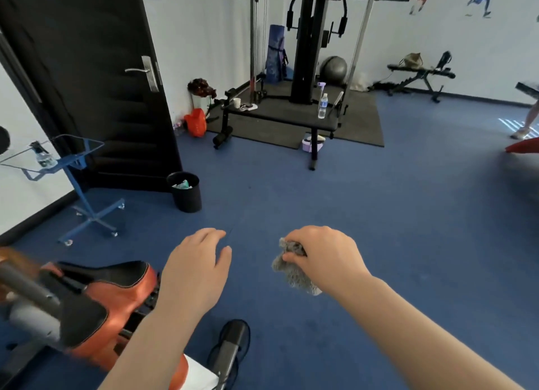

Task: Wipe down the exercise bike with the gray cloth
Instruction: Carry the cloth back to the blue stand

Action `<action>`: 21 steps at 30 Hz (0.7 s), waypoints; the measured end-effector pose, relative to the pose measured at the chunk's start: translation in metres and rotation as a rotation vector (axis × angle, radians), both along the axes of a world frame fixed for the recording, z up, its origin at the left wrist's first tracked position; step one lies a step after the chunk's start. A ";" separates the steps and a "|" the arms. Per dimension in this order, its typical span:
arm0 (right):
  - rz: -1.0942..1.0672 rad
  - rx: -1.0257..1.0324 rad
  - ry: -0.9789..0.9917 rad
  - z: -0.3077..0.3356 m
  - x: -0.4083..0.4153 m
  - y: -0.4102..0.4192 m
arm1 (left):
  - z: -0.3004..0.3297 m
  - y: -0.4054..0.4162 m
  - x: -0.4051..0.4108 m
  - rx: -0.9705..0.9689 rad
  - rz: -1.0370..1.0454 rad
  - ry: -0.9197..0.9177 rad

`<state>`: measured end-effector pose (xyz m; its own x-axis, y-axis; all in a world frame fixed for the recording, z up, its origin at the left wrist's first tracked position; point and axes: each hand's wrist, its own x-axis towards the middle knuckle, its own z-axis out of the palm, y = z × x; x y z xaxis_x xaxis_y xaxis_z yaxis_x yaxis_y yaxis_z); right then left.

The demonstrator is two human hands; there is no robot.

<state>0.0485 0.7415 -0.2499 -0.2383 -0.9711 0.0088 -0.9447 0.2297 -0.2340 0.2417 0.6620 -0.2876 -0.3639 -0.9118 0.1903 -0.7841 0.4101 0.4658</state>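
Two hands out over blue floor: right grip (pixel 322 254) bunching cloth (pixel 291 268), most hanging below fingers; left grip (pixel 195 268) relaxed, empty, beside bike (pixel 116 290).

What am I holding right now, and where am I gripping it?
The right hand grips a fuzzy gray cloth by its bunched upper end; the rest hangs below the fingers. The left hand holds nothing.
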 end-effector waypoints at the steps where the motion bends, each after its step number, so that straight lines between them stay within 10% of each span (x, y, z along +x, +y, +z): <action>1: 0.006 -0.003 0.012 0.002 -0.011 -0.014 | 0.001 -0.014 -0.012 -0.005 0.004 -0.004; 21: 0.336 -0.070 0.043 0.020 -0.230 -0.337 | 0.020 -0.258 -0.216 -0.023 0.325 0.022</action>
<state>-0.1811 0.4048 -0.2299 0.0967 -0.9920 0.0813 -0.9742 -0.1111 -0.1967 0.0261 0.4041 -0.2680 -0.0503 -0.9749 0.2168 -0.8655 0.1509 0.4777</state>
